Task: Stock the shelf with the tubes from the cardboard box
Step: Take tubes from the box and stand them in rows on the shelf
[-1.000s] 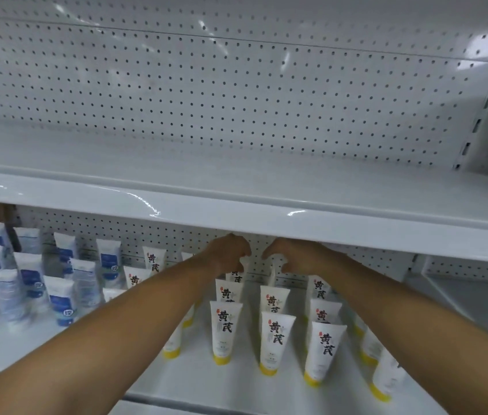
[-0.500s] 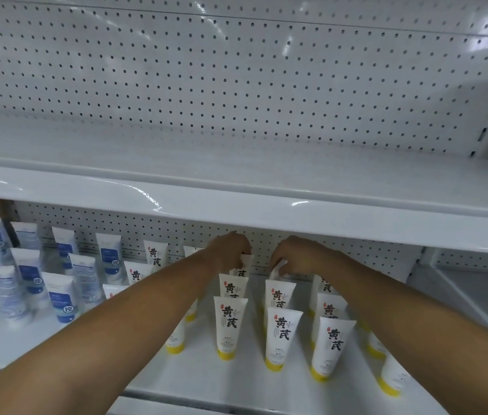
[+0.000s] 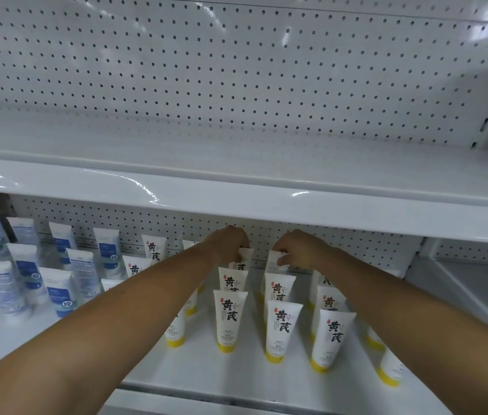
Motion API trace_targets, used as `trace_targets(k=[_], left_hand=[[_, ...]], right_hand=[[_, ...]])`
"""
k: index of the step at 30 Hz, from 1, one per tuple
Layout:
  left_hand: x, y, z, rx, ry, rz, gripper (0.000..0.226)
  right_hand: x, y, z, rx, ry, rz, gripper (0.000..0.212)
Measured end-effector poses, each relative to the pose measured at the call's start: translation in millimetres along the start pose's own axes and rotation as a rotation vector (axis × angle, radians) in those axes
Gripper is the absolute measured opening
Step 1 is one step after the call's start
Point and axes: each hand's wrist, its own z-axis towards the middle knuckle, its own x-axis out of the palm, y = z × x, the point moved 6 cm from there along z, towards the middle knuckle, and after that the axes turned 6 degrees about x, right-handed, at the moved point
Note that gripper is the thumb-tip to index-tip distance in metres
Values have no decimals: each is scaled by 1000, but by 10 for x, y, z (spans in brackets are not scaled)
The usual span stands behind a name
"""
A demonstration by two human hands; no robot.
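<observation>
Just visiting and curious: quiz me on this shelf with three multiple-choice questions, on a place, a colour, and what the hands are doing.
1. Where do the blue-labelled tubes stand?
A) left of the tubes with black characters
B) right of them
C) on the upper shelf

2. What colour are the caps of the tubes with black characters?
A) red
B) yellow
C) green

3. What are the left hand and right hand doing?
A) hanging idle
B) each pinching a tube top on the lower shelf
C) carrying a box

Answers:
1 A, blue labels fill the left end.
2 B, yellow shows at each base.
3 B, each hand's fingers curl on a tube top.
</observation>
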Motion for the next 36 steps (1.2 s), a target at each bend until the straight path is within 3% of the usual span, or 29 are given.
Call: trace_targets(k=[18, 22, 29, 36], left_hand=[[-10, 2, -14, 9, -5, -5, 27], [-20, 6, -13, 9, -11, -17, 27], [-25, 2, 2, 17, -11, -5, 24], [-13, 14, 22, 24, -20, -30, 27]], right_hand=[[-185, 242, -32, -43, -25, -135, 41], [-225, 264, 18, 55, 43, -13, 26], [-177, 249, 12, 140, -1, -3, 49], [-91, 130, 69, 199, -18, 6, 36]])
